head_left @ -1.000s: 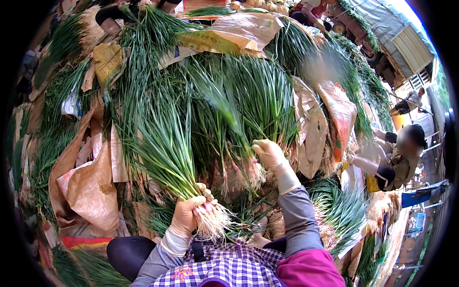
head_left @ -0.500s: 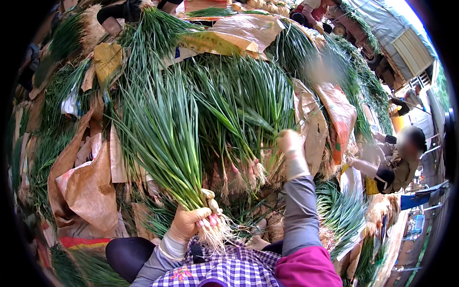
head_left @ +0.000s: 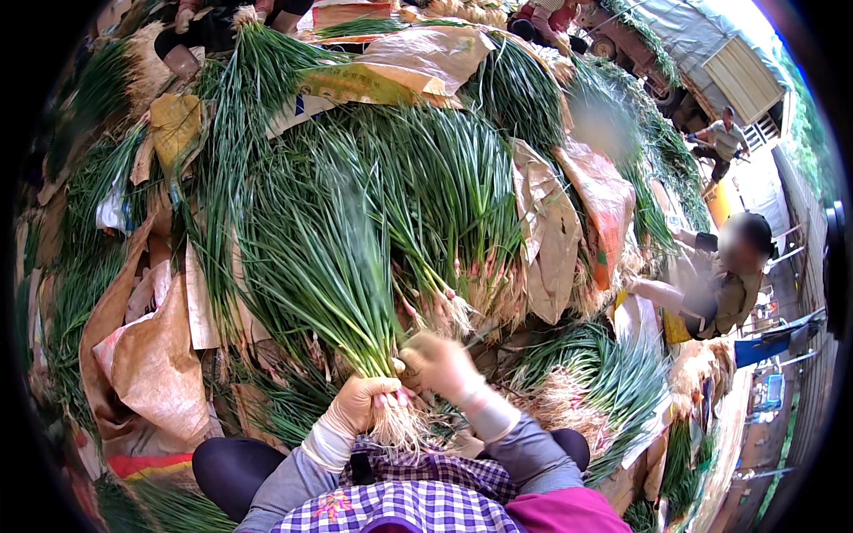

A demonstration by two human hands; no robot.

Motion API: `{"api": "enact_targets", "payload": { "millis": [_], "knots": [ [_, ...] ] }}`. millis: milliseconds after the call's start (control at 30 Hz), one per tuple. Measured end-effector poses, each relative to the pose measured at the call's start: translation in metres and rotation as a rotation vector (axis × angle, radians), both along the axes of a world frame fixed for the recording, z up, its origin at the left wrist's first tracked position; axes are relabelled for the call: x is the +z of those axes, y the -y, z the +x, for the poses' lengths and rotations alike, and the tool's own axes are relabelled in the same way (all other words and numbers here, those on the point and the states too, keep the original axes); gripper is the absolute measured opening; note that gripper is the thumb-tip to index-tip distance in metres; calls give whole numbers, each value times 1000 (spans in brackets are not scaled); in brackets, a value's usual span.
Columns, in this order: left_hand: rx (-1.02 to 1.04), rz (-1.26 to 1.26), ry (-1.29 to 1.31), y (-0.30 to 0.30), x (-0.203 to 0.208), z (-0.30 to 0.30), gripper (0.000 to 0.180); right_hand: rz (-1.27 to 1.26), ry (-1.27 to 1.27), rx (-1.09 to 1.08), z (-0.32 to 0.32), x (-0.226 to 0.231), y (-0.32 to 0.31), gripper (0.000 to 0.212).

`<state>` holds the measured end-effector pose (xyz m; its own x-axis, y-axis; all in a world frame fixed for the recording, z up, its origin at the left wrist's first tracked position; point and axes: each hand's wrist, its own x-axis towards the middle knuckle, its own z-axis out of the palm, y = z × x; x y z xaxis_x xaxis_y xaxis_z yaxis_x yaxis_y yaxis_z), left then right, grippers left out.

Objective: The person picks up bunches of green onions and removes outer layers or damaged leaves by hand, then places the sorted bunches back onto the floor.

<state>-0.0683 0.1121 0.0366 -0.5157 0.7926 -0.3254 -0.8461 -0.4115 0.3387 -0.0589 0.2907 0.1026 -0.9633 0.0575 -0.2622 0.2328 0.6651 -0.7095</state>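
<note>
A thick bunch of scallions (head_left: 333, 275) leans away from me, its green leaves spread over the pile and its pink-white bulbs and stringy roots (head_left: 400, 425) toward my lap. My left hand (head_left: 358, 401), in a pale glove, is closed around the stems just above the roots. Against the right side of the bunch's base, my right hand (head_left: 444, 366) has its fingers curled in; they are blurred, and whatever they hold is hidden. A pale knobbly piece shows between the hands at the stems. Beyond lies a row of loose scallions (head_left: 462, 195), roots toward me.
Brown woven sacks (head_left: 160, 346) lie left, another sack (head_left: 544, 231) right of the row. More scallions (head_left: 613, 382) are heaped at my right. A person (head_left: 733, 275) sits at the right; others work at the far side. A vehicle wheel (head_left: 604, 46) shows at the back.
My right hand has come back from the loose scallions to the base of the bunch. My left hand still grips the bunch, and the whole view has shifted slightly.
</note>
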Motion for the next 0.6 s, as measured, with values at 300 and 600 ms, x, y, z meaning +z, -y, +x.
{"api": "enact_targets", "payload": {
  "millis": [300,600],
  "knots": [
    [52,87,198,-4,-1,-4,28,-695,227,366,6,-35,-36,56],
    [137,16,-44,1,63,-10,26,-470,-40,-215,-18,-27,-87,24]
  ]
}}
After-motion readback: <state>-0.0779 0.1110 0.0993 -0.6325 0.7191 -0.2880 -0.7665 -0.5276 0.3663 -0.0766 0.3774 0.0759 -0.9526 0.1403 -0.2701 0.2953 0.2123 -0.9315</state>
